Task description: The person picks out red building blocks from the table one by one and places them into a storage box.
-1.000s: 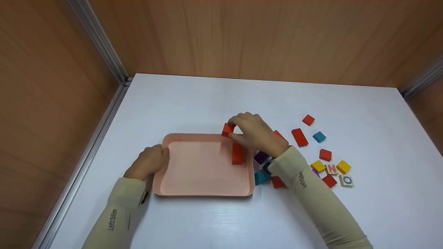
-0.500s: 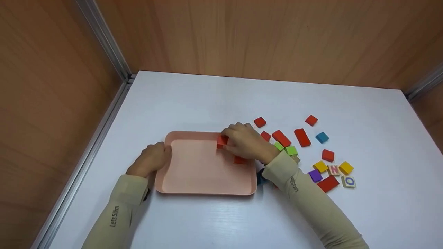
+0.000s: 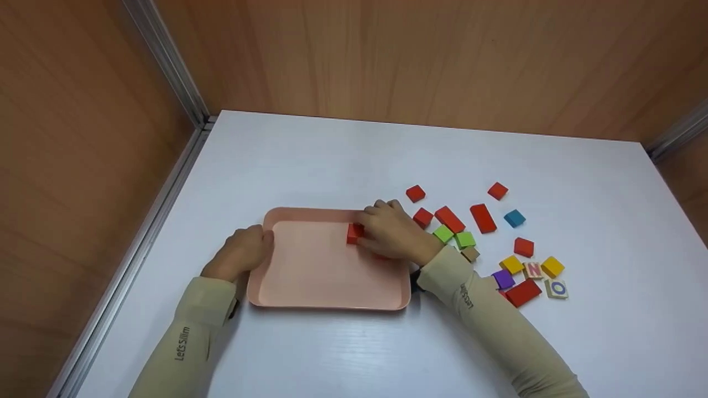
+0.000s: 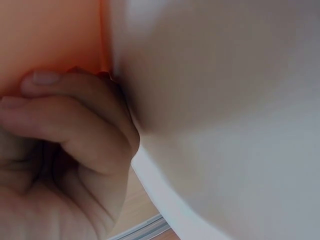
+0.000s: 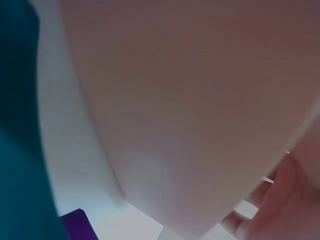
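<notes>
- Head view: right hand [image 3: 394,236] low inside the pink tray [image 3: 310,296], fingertips pinching a small red block [image 3: 354,232] at the tray's far-right part, seemingly right down on the floor of the tray.
- Block roughly cubic, so no clear long axis; faces about square to the tray's walls, one flat face up.
- Sliver of a second red block [image 3: 381,256] peeking out under the right palm, mostly hidden.
- Left hand [image 3: 241,253] curled round the tray's left rim, likely bracing the tray against sliding.
- Tray lying with its long axis left to right on the white table [image 3: 332,160].
- Loose blocks scattered right of the tray, within easy reach of the right hand: red ones, a green pair [image 3: 454,237], a blue one [image 3: 514,218], yellow, purple, and letter tiles N [image 3: 533,270] and O [image 3: 556,288].
- Left wrist view: fingers [image 4: 75,115] bent tight against the tray's edge.
- Right wrist view: too close and blurred to add much.
</notes>
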